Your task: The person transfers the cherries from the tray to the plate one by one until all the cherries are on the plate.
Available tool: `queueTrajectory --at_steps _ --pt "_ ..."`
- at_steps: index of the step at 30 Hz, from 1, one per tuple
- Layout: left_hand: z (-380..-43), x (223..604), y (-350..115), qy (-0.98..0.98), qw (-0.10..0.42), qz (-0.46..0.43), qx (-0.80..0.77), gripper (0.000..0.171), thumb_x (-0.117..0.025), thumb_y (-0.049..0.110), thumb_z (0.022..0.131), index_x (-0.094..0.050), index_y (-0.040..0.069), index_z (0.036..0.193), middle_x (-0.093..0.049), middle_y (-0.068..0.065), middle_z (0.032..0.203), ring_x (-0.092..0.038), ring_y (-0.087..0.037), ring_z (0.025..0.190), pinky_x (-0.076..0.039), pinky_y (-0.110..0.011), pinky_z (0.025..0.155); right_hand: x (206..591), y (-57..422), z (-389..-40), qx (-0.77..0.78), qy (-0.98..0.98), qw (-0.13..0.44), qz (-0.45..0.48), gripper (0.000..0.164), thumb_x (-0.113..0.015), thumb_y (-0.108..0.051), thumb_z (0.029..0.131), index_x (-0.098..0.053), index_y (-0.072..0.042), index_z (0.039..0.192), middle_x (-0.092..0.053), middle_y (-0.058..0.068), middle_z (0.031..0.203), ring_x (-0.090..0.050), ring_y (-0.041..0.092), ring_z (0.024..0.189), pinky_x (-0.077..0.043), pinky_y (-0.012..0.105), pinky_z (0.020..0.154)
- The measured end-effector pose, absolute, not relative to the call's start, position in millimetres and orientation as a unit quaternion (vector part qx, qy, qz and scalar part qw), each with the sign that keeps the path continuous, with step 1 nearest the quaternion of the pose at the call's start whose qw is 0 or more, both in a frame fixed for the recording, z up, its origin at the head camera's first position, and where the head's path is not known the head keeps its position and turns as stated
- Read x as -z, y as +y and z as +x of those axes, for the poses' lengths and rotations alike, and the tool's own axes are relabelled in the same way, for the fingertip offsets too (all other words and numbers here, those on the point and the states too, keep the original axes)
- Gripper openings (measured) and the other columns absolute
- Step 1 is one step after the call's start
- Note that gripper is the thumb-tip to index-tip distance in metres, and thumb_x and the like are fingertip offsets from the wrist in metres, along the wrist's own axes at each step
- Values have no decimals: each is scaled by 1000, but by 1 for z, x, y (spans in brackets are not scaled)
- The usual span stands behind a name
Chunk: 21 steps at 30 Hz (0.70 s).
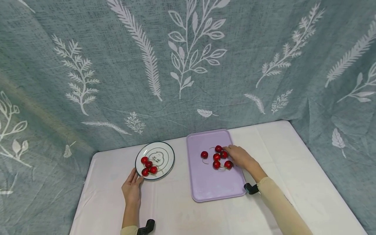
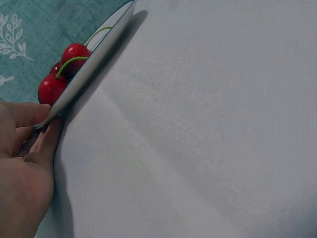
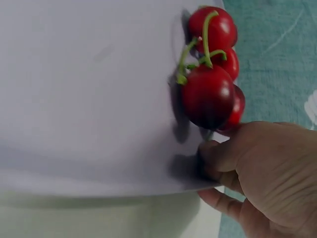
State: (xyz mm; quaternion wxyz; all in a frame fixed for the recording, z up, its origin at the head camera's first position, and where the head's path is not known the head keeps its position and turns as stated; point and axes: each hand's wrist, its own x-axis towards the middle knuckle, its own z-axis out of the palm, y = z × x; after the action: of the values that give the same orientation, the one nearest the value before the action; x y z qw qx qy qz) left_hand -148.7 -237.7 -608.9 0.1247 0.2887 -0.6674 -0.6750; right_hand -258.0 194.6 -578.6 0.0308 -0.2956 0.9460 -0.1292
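Observation:
My left hand [image 1: 132, 189] grips the near-left rim of a white plate [image 1: 167, 166] with a dark edge, thumb above and fingers beneath. That rim looks tipped up from the cloth in the left wrist view. Several red cherries [image 2: 52, 89] with green stems lie on the plate beside the thumb. My right hand [image 1: 239, 156] reaches over the right edge of a lilac tray [image 1: 205, 187], its bent fingertips right at a group of red cherries [image 3: 208, 96]. A green stem [image 3: 210, 135] runs to the fingertips; whether they pinch it I cannot tell.
A single cherry [image 1: 204, 154] lies apart on the tray's left side. White cloth [image 1: 173, 209] covers the table. Behind it hangs a blue-green curtain [image 1: 164, 111] with white leaf prints. Both wrists wear a black camera mount [image 1: 147, 227].

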Motion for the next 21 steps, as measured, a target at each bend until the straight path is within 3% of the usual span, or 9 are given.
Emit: queueTrajectory --at_steps 5,10,13,18,21 --pt "-149 608 -237 -667 125 288 676 61 -57 -6 91 -37 1 149 -40 -17 150 -40 -28 138 -45 -18 101 581 191 -253 120 950 16 -286 51 -69 9 81 -54 9 130 -63 20 108 -64 33 97 -57 43 89" --pt "-150 608 -237 -668 123 289 674 61 -57 -5 91 -37 1 149 -40 -16 150 -40 -27 138 -45 -18 101 586 193 -251 185 948 2 -259 52 -61 9 85 -47 13 135 -60 28 122 -58 42 114 -49 54 99" --pt "-150 609 -237 -668 123 291 674 61 -57 -5 92 -37 1 149 -40 -16 151 -40 -27 138 -44 -18 101 589 195 -250 247 940 -16 -235 54 -55 11 84 -45 13 137 -60 28 120 -59 41 109 -50 55 96" --pt "-150 608 -236 -666 123 291 676 62 -58 -6 92 -36 1 149 -39 -16 151 -40 -27 139 -44 -18 101 594 205 -248 375 909 -27 -179 41 -53 11 90 -53 11 132 -59 12 92 -60 21 80 -56 36 73" --pt "-150 608 -236 -667 125 291 674 61 -58 -5 92 -37 1 149 -39 -16 151 -40 -27 138 -44 -18 101 598 211 -247 485 862 -27 -142 34 -56 10 93 -56 13 127 -62 14 91 -65 22 79 -59 28 70"
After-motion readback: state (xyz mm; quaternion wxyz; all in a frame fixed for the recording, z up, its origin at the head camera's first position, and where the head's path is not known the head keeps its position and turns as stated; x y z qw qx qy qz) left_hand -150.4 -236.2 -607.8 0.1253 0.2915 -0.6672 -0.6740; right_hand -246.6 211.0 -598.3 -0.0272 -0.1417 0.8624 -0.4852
